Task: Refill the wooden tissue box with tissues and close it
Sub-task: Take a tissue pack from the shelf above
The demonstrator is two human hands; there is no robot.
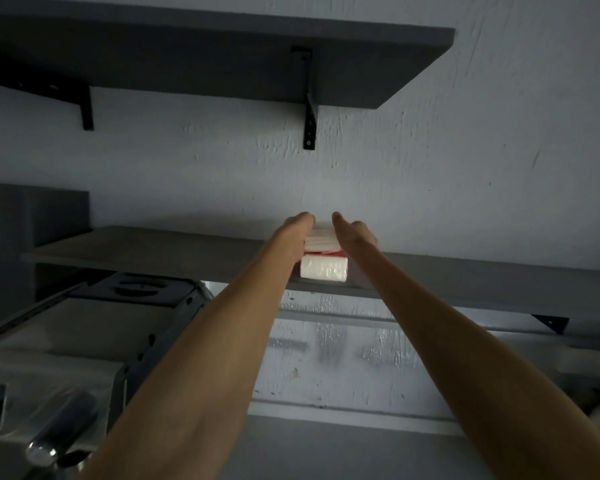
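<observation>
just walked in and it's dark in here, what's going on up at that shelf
A person is reaching up with both bare arms to a stack of tissue packs on the lower wall shelf. The left hand and right hand flank the upper pack, one on each side; whether they grip it yet is unclear. The bottom pack lies at the shelf's front edge. No wooden tissue box is in view.

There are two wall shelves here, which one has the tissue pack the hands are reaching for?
The lower shelf: the tissue pack sits at its front edge, flanked by the left hand and right hand. The upper shelf shows only its underside.
</observation>
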